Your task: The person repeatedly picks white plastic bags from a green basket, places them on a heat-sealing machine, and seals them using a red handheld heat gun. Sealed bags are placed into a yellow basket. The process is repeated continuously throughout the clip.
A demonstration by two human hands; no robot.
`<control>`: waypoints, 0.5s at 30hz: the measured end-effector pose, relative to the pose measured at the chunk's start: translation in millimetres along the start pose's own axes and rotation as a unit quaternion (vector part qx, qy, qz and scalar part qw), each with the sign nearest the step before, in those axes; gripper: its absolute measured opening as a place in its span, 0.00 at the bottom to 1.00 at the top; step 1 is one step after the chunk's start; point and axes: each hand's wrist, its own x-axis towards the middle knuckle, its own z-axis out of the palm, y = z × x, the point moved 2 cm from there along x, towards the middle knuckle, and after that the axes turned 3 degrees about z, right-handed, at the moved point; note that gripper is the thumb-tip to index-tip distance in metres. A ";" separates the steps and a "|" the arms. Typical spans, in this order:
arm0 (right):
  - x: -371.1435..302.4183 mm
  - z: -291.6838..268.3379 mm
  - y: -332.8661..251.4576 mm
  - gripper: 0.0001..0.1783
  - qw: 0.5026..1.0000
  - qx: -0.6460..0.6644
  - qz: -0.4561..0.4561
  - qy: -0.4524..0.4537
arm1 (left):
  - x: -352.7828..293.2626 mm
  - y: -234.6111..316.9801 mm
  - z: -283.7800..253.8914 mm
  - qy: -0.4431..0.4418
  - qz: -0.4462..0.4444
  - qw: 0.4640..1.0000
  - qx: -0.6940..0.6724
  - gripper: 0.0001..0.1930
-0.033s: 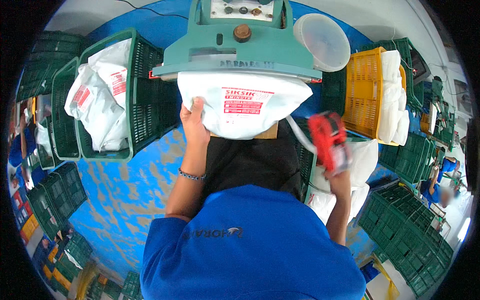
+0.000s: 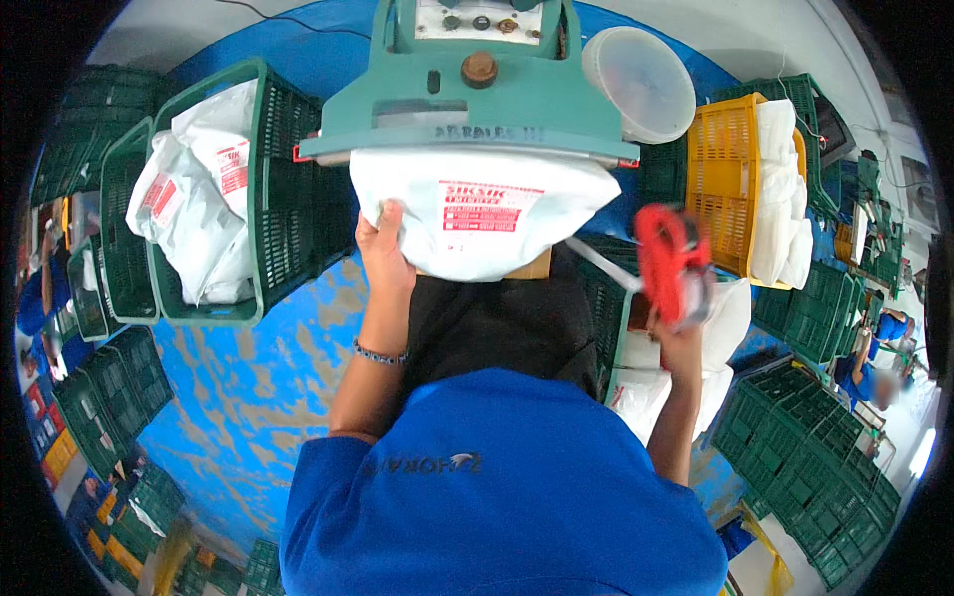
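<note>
A filled white bag (image 2: 487, 219) with a red printed label lies under the head of a green machine (image 2: 477, 99), resting on a wooden board. My left hand (image 2: 383, 253) grips the bag's lower left edge, thumb on top. My right hand (image 2: 681, 348) is raised to the right of the bag and holds a red hand tool (image 2: 668, 253), which is blurred. A thin white strip (image 2: 599, 266) runs from the bag's right side toward that tool. My blue shirt and dark apron hide what is below the bag.
A green crate (image 2: 263, 268) with white bags stands at the left. A yellow crate (image 2: 720, 189) with white bags and a clear plastic tub (image 2: 641, 79) are at the right. Green crates (image 2: 815, 457) are stacked lower right. Other people work at both edges.
The red tool in my right hand has shifted slightly to the right and looks blurred. My left hand stays on the bag.
</note>
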 end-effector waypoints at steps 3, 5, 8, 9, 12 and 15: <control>112.1 -4.0 -6.1 0.28 0.998 0.039 -0.008 0.049 | -0.5 -1.2 -4.7 0.010 -0.011 1.000 0.023 0.12; 204.7 3.4 -27.5 0.25 0.984 -0.013 -0.125 0.127 | -1.9 -0.4 -7.8 0.014 -0.026 0.999 0.033 0.12; 321.2 22.6 -53.4 0.40 0.897 -0.328 -0.061 0.289 | -4.6 3.4 -12.4 0.022 -0.037 0.997 0.069 0.10; 345.8 27.8 -57.9 0.44 0.882 -0.391 -0.060 0.257 | -5.7 4.4 -14.0 0.026 -0.036 0.996 0.081 0.09; 377.6 47.7 -60.4 0.48 0.871 -0.424 -0.003 0.250 | -8.8 4.3 -17.1 0.035 -0.046 0.994 0.088 0.06; 337.5 57.1 -67.0 0.46 0.888 -0.370 -0.065 0.266 | -11.6 2.1 -16.7 0.036 -0.035 0.996 0.079 0.05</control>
